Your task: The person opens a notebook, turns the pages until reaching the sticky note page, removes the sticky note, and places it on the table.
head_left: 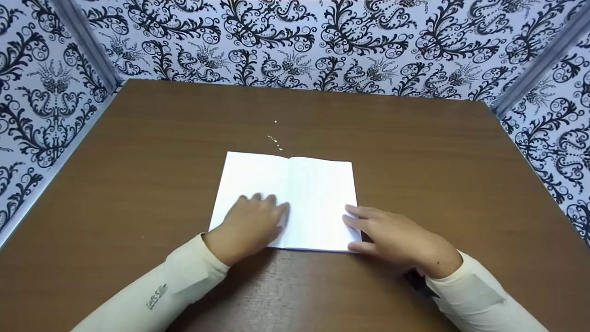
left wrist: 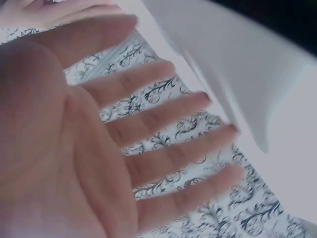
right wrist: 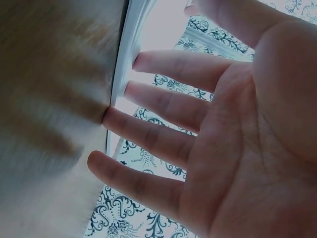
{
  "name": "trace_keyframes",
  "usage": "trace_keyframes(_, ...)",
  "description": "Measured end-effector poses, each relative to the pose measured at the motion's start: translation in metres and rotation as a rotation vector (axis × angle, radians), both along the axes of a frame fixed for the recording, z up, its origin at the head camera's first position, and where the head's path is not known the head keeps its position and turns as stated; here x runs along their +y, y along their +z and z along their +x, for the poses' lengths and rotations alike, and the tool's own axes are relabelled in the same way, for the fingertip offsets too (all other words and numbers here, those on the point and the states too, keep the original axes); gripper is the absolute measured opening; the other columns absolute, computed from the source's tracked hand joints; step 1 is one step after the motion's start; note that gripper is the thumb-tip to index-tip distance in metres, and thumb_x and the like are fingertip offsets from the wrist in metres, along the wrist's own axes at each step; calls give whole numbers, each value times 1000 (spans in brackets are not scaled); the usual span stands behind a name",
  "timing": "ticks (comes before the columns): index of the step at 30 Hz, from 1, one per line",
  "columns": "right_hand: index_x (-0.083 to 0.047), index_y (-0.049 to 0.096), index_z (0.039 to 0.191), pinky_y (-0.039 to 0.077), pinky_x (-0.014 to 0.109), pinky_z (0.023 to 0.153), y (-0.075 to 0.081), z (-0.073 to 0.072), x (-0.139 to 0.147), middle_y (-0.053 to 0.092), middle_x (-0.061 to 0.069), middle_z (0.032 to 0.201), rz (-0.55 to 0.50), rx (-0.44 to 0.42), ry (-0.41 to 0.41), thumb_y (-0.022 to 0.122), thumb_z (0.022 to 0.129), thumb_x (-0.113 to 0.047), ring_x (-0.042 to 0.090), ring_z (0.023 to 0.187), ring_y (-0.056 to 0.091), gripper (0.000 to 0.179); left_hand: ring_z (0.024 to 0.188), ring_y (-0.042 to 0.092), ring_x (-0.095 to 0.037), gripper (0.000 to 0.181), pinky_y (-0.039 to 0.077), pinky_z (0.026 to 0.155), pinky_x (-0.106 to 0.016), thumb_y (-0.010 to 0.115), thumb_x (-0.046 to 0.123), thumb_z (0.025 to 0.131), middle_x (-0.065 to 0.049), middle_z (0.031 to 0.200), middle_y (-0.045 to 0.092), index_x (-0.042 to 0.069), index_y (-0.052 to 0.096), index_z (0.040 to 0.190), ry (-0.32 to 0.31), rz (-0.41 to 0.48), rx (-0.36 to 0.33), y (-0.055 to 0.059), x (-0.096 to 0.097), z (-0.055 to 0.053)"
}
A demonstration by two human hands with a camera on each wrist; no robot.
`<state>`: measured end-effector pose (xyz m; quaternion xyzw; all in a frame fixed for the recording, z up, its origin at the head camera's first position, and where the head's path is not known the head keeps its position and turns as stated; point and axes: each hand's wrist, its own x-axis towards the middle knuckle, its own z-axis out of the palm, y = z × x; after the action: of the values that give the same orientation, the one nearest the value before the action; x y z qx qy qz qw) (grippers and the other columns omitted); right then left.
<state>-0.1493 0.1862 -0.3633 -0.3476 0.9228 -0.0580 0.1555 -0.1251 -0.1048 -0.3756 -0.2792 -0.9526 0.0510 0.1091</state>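
An open notebook (head_left: 322, 198) with white pages lies flat on the table, its fold running down the middle. My left hand (head_left: 253, 221) is over the lower part of the left page, thumb side close to the fold. Its fingers look spread and nearly straight in the left wrist view, with their tips at the page (left wrist: 282, 99). At the right edge of the notebook is my right hand (head_left: 392, 230), its fingertips over the page's margin. In the right wrist view its fingers (right wrist: 158, 139) are spread, the tips along the page edge and tabletop.
The notebook lies on a brown wooden table (head_left: 415, 152). Several small pale specks (head_left: 275, 140) are on the table just beyond the notebook. Black-and-white patterned panels (head_left: 290, 46) stand around the back and sides. Cream sleeves (head_left: 184, 272) cover both forearms.
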Motion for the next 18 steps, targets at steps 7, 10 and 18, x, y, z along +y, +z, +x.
trace_keyframes(7,-4,53,143,42,54,108,-4,-2,1,45,16,154,-30,41,48,71,92,-32,36,140,46,61,108,67,-39,53,59,80,-48,67,38,94,-17,129,64,9,57,137,-25,76,-244,-5,4,-4)
trace_keyframes(10,-4,55,142,43,53,107,-5,-3,2,47,16,152,-39,54,61,73,91,-30,36,139,47,60,127,55,-48,70,52,97,-55,62,52,94,-21,151,47,12,46,149,33,73,-375,-3,9,-5)
trace_keyframes(18,-4,55,141,44,53,106,-5,-3,2,48,16,152,-57,68,59,75,90,-30,36,138,48,61,135,45,-54,91,54,90,-59,67,67,83,-15,163,29,19,38,155,51,11,-426,1,29,-5)
